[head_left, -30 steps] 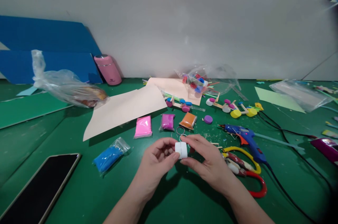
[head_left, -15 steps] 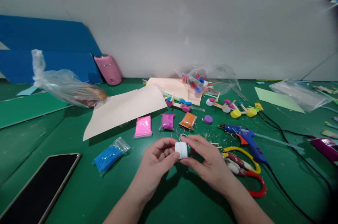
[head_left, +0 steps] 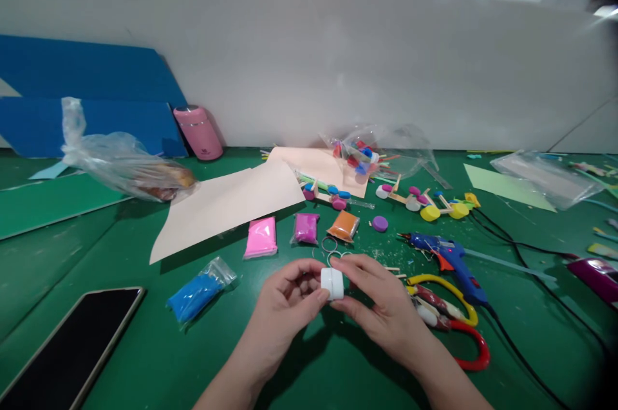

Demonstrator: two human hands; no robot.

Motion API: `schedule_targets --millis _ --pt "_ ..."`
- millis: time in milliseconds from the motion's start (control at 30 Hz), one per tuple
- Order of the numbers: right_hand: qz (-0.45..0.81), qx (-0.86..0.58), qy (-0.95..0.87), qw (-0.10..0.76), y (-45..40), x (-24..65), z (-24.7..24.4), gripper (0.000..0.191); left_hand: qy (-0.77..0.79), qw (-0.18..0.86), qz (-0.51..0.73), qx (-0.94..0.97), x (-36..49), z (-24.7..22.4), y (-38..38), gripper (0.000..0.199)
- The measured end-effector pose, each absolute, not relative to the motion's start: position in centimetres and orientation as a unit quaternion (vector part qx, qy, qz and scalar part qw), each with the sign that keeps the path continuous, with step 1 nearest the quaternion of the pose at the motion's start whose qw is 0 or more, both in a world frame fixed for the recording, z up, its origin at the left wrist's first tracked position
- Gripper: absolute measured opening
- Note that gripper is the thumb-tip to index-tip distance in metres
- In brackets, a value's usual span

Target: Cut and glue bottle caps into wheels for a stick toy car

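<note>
A small white cylinder (head_left: 332, 284) with a seam round its middle is held between both hands above the green table. My left hand (head_left: 297, 300) is closed on its left side, thumb at the lower edge. My right hand (head_left: 374, 297) pinches the right side between thumb and fingers. Just beyond the fingertips lie thin rings (head_left: 329, 244). Packets of pink (head_left: 261, 237), purple (head_left: 306, 228) and orange (head_left: 344, 226) material lie behind the hands, with a purple disc (head_left: 380, 224) to their right.
A blue glue gun (head_left: 447, 257) with a cable and red-and-yellow-handled pliers (head_left: 466, 326) lie right. Left are a blue packet (head_left: 199, 293) and a phone (head_left: 72, 345). Behind stand small wheeled models (head_left: 415, 199), paper (head_left: 232, 204) and a pink bottle (head_left: 199, 133).
The view has shifted slightly, so the table and hands appear a little lower. Both hands still hold the white cylinder, which looks slightly more tilted.
</note>
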State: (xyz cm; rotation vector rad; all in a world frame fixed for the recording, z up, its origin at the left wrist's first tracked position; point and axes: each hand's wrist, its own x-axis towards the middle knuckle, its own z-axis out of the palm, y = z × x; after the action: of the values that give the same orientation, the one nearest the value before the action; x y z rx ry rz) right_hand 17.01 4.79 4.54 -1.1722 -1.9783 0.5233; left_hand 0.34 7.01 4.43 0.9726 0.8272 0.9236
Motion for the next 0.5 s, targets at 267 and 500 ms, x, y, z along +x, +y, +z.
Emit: schedule_targets --millis 267,500 --pt "0.186 -0.450 -0.788 0.377 4.69 17.13 4.51 0.040 0.367 0.699 0.435 0.433 0.59 4.91 6.75 0.019" --pt "0.186 -0.453 -0.790 0.369 4.61 17.18 4.50 0.040 0.371 0.702 0.434 0.426 0.67 4.97 6.77 0.019"
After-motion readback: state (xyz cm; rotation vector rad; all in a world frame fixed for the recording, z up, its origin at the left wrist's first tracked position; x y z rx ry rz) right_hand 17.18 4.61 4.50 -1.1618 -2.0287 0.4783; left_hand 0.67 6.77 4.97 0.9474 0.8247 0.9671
